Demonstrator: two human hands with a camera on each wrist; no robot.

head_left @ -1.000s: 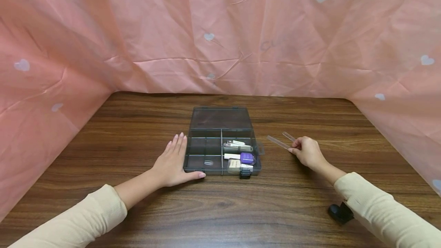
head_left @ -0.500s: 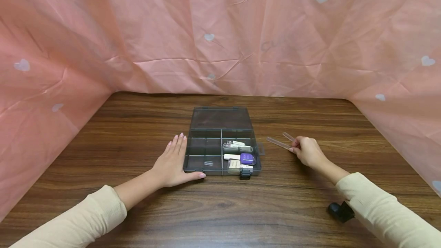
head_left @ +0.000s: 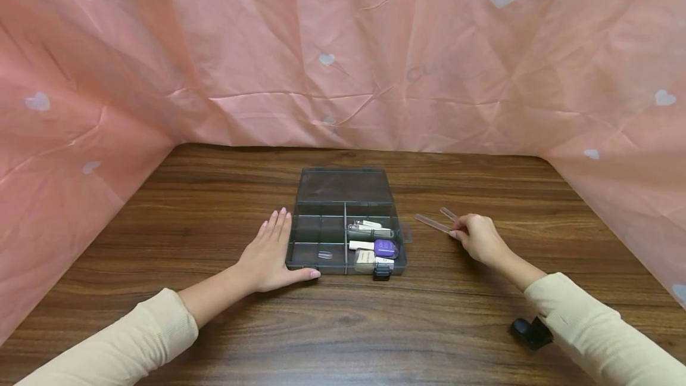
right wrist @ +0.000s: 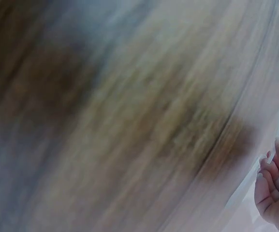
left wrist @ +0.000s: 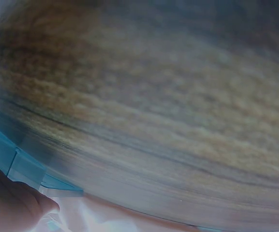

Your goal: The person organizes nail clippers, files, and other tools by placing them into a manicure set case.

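A smoky-grey plastic compartment box (head_left: pixel 320 230), its lid (head_left: pixel 343 184) laid open at the back, rests on the table. My left hand (head_left: pixel 268 255) lies along the box's left side with straight fingers, thumb at the front edge. Right of the box, my right hand (head_left: pixel 479 237) pinches clear plastic divider strips (head_left: pixel 433 223) between thumb and fingers. Two strip ends stick out from that hand. Inside the box's right half lie a purple nail polish bottle (head_left: pixel 385 248), a cream-coloured bottle (head_left: pixel 365 260) and nail clippers (head_left: pixel 370 231). A small clear nail tip (head_left: pixel 324 254) sits in the front left compartment.
The brown wooden table (head_left: pixel 343 332) is closed in by a pink curtain (head_left: pixel 343 76) with white hearts. A black object (head_left: pixel 530 332) is partly under the right sleeve. One black latch (head_left: pixel 382 273) shows at the box's front.
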